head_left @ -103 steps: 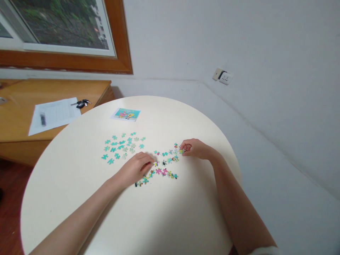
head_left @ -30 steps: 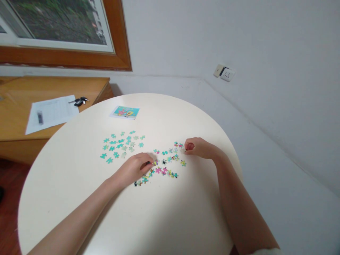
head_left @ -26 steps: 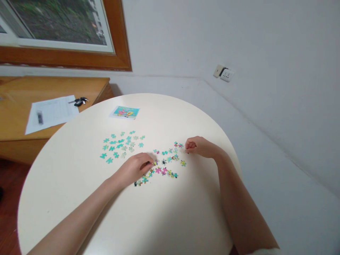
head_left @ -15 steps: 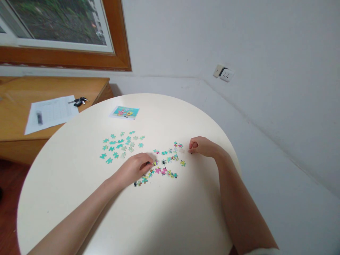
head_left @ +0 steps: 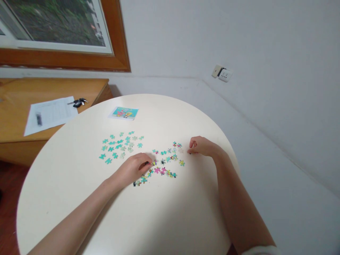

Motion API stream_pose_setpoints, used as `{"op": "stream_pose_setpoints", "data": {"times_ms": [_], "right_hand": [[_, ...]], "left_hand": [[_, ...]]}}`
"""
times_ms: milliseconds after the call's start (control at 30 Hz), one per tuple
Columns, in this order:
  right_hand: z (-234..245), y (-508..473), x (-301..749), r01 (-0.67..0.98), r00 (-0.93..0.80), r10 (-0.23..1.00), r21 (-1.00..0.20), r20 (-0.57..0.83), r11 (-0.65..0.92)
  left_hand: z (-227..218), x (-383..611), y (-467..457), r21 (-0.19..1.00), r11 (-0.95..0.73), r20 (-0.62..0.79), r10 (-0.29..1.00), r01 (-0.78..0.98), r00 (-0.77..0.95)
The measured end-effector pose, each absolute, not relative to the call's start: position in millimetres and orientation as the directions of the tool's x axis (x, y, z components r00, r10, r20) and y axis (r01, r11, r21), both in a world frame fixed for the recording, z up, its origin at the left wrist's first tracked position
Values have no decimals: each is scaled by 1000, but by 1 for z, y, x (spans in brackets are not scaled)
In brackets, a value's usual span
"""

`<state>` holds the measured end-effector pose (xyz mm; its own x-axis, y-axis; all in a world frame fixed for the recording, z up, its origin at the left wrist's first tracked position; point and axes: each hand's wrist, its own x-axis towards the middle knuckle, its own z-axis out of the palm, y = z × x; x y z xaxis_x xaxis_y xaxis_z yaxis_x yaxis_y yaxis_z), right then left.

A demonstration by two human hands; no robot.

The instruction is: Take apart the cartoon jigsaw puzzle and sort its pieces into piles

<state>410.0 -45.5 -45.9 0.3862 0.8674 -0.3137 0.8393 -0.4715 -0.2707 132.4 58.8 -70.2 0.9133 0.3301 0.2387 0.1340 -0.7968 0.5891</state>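
On the round white table (head_left: 66, 198), my left hand (head_left: 135, 165) is closed in a pinch over a puzzle piece (head_left: 155, 163) with yellow and pink on it. Around its fingertips lie several mixed-colour pieces, among them a pink piece (head_left: 157, 170) and a yellow one (head_left: 182, 163). My right hand (head_left: 201, 146) rests at the right of this group, thumb and fingers pinched together. A small dark edge of a puzzle piece (head_left: 189, 152) shows under its fingertips; the rest is hidden.
Several turquoise and pale puzzle pieces (head_left: 111, 149) are spread left of centre. Behind them lies a cartoon picture card (head_left: 124, 113). A wooden desk (head_left: 16, 88) at the left holds a paper sheet (head_left: 53, 112) and keys (head_left: 77, 103). A wall with sockets (head_left: 225, 75) stands behind.
Both hands have stayed nearly in place, with the right fingertips shifting only slightly. The whole view has moved a little; the pieces lie as before.
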Motion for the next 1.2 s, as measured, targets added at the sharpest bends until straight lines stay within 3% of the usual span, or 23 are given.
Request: {"op": "stream_pose_setpoints", "data": {"times_ms": [167,400,700,1033,1200], "right_hand": [[-43,-46,408,858,399,869,-216,-292,-467],[-41,-45,400,830,311,922,-406,-231,-382],[-52,-38,389,856,285,942,-395,-179,-334],[-48,-40,384,766,121,982,-616,-143,-184],[-51,-39,385,663,113,982,-724,-152,-188]], "left_hand": [[-70,131,59,589,-792,214,347,163,913],[-68,132,58,591,-790,217,349,162,912],[-71,132,59,585,-799,235,332,140,913],[-67,133,57,577,-806,249,323,128,913],[-67,133,57,582,-802,241,325,132,915]]}}
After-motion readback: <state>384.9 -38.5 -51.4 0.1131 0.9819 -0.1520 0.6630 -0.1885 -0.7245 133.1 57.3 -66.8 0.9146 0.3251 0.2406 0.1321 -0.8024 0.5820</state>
